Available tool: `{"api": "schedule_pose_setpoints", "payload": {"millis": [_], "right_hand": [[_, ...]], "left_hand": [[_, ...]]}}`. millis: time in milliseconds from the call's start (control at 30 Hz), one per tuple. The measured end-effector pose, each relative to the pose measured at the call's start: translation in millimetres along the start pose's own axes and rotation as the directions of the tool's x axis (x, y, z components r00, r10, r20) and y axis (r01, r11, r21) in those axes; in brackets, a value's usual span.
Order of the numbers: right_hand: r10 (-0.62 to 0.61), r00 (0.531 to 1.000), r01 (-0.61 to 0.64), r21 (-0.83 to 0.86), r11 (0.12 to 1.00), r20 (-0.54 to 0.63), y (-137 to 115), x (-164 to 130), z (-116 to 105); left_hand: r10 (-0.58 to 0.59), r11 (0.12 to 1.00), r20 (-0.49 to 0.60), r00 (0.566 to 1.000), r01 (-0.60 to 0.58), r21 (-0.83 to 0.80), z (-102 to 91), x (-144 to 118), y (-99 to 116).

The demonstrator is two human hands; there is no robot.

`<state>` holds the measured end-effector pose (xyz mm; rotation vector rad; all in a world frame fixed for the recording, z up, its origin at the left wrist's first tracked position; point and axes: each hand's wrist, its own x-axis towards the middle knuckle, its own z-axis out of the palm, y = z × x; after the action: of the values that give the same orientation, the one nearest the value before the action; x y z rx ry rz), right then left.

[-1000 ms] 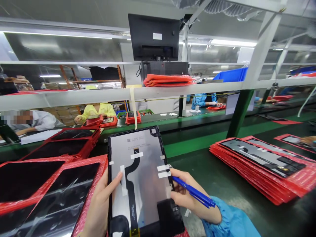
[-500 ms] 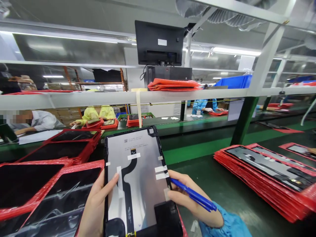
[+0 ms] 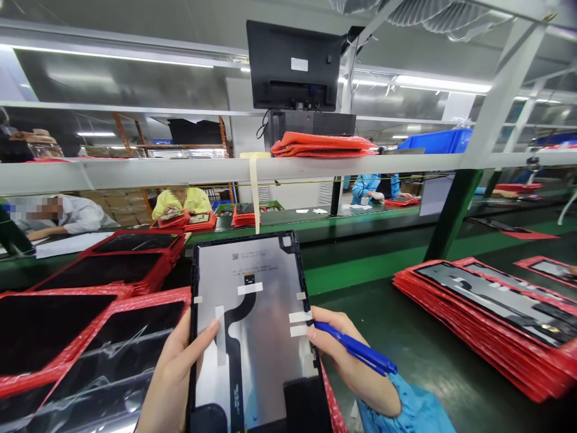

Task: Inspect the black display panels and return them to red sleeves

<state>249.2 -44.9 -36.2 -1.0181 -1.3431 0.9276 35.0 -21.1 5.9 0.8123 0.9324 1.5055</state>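
Observation:
Between my hands is a tablet screen panel (image 3: 270, 337), its silver back toward me in a black frame, with a dark ribbon cable and several white tape strips. My left hand (image 3: 174, 361) is closed around the left edge, thumb lying on the back beside a long tape strip. At the right edge my right hand (image 3: 342, 349) grips the frame, thumb tip by two short tape strips. A blue pen (image 3: 360, 349) is tucked in that same hand, pointing down to the right. Part of a red bubble sleeve (image 3: 331, 400) shows below the panel.
Dark panels on red bubble sleeves (image 3: 148, 331) lie to the left. A tall stack of sleeved panels (image 3: 487, 325) stands on the right. Above runs a white shelf rail (image 3: 189, 171) with a monitor (image 3: 295, 66) beyond. Co-workers sit across the bench; another hand (image 3: 573, 270) shows far right.
My right thumb has slid up the panel's edge toward the two tape strips. A pale strip beside that thumb no longer shows. My left hand keeps its hold; the view has shifted slightly.

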Motion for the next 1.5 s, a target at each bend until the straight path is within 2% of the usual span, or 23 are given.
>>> {"api": "schedule_pose_setpoints", "payload": {"millis": [67,133,300,467,600,700,800,1000,1067,1133,1200,1233,1267,1333,1367,1400,1433,1500], "right_hand": [[-0.026,1.000,0.026,-0.117,0.993,-0.004,-4,2,5],[-0.053,0.998,0.057,-0.163,0.985,0.028,-10,5,10],[-0.051,0.998,0.055,-0.170,0.984,0.028,-14,11,15],[-0.025,0.998,0.034,-0.161,0.986,0.058,-8,21,12],[-0.071,0.997,0.069,-0.032,0.997,-0.037,-4,26,6],[-0.141,0.984,0.148,0.069,0.986,-0.106,-3,22,3],[-0.201,0.970,0.217,0.118,0.969,-0.134,-4,16,3],[-0.156,0.976,0.170,0.083,0.982,-0.153,-8,10,4],[-0.114,0.985,0.129,0.119,0.984,-0.127,-12,10,6],[-0.044,0.998,0.052,0.257,0.965,-0.037,-16,10,9],[0.015,0.994,-0.062,0.449,0.891,0.107,-20,10,10],[0.034,0.982,-0.128,0.530,0.838,0.183,-21,11,10],[0.048,0.968,-0.189,0.588,0.786,0.247,-22,12,9],[0.076,0.945,-0.273,0.641,0.717,0.318,-21,13,5],[0.097,0.941,-0.294,0.644,0.706,0.324,-20,14,3],[0.121,0.941,-0.304,0.636,0.710,0.315,-19,15,1],[0.143,0.944,-0.305,0.621,0.723,0.297,-17,15,0],[0.157,0.956,-0.278,0.594,0.754,0.248,-15,15,-2]], "left_hand": [[0.023,1.000,0.012,1.000,-0.023,0.019,-1.5,-1,-2],[0.051,0.998,0.017,0.999,-0.051,0.039,-2.6,-2,-5],[0.051,0.997,0.018,0.999,-0.052,0.054,-3.7,-3,-7],[0.094,0.989,0.096,0.991,-0.105,0.108,-9.8,2,-9],[0.146,0.961,0.216,0.966,-0.190,0.200,-16.3,7,-11],[0.179,0.951,0.213,0.961,-0.225,0.212,-16.9,9,-12],[0.159,0.964,0.208,0.965,-0.198,0.179,-15.8,10,-11],[0.150,0.967,0.170,0.974,-0.180,0.178,-14.5,10,-9],[0.189,0.946,0.158,0.969,-0.223,0.237,-13.9,8,-9],[0.272,0.879,0.176,0.946,-0.319,0.355,-14.4,7,-11],[0.371,0.745,0.286,0.884,-0.467,0.477,-16.6,6,-14],[0.415,0.649,0.396,0.819,-0.571,0.503,-18.2,7,-17],[0.442,0.534,0.530,0.724,-0.687,0.493,-19.8,8,-20],[0.428,0.275,0.769,0.475,-0.879,0.390,-22.1,12,-26],[0.400,0.154,0.841,0.365,-0.931,0.331,-22.4,15,-29],[0.377,0.053,0.880,0.290,-0.955,0.292,-22.0,18,-32],[0.356,-0.024,0.900,0.252,-0.960,0.278,-21.1,20,-34],[0.340,-0.115,0.915,0.219,-0.955,0.272,-18.3,22,-34]]}}
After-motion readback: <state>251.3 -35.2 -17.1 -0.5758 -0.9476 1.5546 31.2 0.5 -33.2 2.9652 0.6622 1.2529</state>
